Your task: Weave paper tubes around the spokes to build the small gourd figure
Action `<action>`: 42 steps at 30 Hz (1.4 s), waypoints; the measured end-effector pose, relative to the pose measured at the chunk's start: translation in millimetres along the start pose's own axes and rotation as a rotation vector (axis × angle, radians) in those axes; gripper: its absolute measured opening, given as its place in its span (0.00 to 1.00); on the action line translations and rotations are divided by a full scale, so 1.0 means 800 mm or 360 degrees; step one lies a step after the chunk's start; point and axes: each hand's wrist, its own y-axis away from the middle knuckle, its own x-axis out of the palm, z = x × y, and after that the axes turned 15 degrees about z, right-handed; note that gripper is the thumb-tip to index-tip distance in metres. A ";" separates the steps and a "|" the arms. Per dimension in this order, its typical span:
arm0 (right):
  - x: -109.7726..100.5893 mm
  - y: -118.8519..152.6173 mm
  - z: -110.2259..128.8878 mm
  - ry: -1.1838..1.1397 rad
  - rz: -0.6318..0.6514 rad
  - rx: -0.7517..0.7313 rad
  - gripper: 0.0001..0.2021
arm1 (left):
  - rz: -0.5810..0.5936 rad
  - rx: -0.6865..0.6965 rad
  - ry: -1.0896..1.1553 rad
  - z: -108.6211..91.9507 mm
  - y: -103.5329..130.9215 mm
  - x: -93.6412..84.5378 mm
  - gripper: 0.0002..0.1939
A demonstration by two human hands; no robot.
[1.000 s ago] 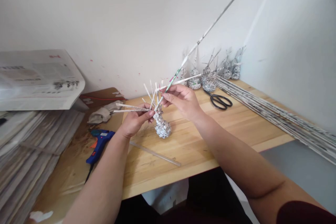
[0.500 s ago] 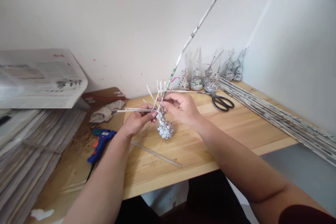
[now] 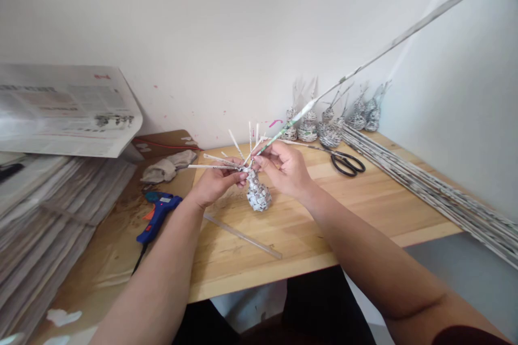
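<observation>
A small woven paper gourd (image 3: 259, 198) hangs tilted over the wooden table, its round end toward me. My left hand (image 3: 218, 182) is closed on its neck, thumb on top. Several short paper sticks fan out from the neck, to the left and upward. Between the thumb and fingers of my right hand (image 3: 283, 168) is a long rolled paper strip (image 3: 348, 77), partly green near the fingers. It runs from the neck up to the top right corner. The fingertips of both hands nearly meet at the neck.
Black scissors (image 3: 347, 164), long paper rods (image 3: 424, 193) and several woven gourds (image 3: 308, 125) lie or stand right and behind. A blue glue gun (image 3: 157, 219), cloth (image 3: 165, 168), clear glue stick (image 3: 243, 236) and stacked newspapers (image 3: 60, 226) are nearer or left.
The long strip has swung down to the right, from steep to a shallower slant. My right hand has turned slightly with it. The short sticks are spread a little wider.
</observation>
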 end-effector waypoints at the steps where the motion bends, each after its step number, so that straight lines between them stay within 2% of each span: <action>1: 0.000 0.000 -0.001 0.0017 -0.0021 0.0008 0.08 | 0.0005 0.0004 -0.0008 0.000 0.000 0.000 0.15; 9: 0.000 -0.003 -0.002 -0.0104 -0.0125 0.0113 0.11 | -0.0031 -0.0014 0.0012 -0.002 0.000 0.001 0.15; 20: 0.002 -0.003 -0.004 -0.0210 -0.0017 0.0055 0.08 | -0.0125 -0.0017 -0.0042 -0.004 -0.003 0.006 0.15; 26: 0.002 -0.005 -0.010 -0.0129 -0.0057 0.0188 0.09 | -0.0227 -0.0018 -0.0050 0.000 -0.004 0.010 0.16; 30: 0.004 -0.005 -0.010 -0.0198 -0.0051 0.0310 0.16 | -0.0233 -0.0005 -0.0098 0.001 -0.004 0.011 0.15; 35: 0.006 -0.005 -0.006 -0.0257 -0.0084 0.0458 0.16 | -0.0223 -0.0001 -0.0173 -0.006 -0.004 0.016 0.15; 42: -0.004 -0.012 0.004 -0.0517 -0.0090 0.0430 0.15 | -0.0308 -0.0018 -0.0268 -0.008 -0.006 0.022 0.16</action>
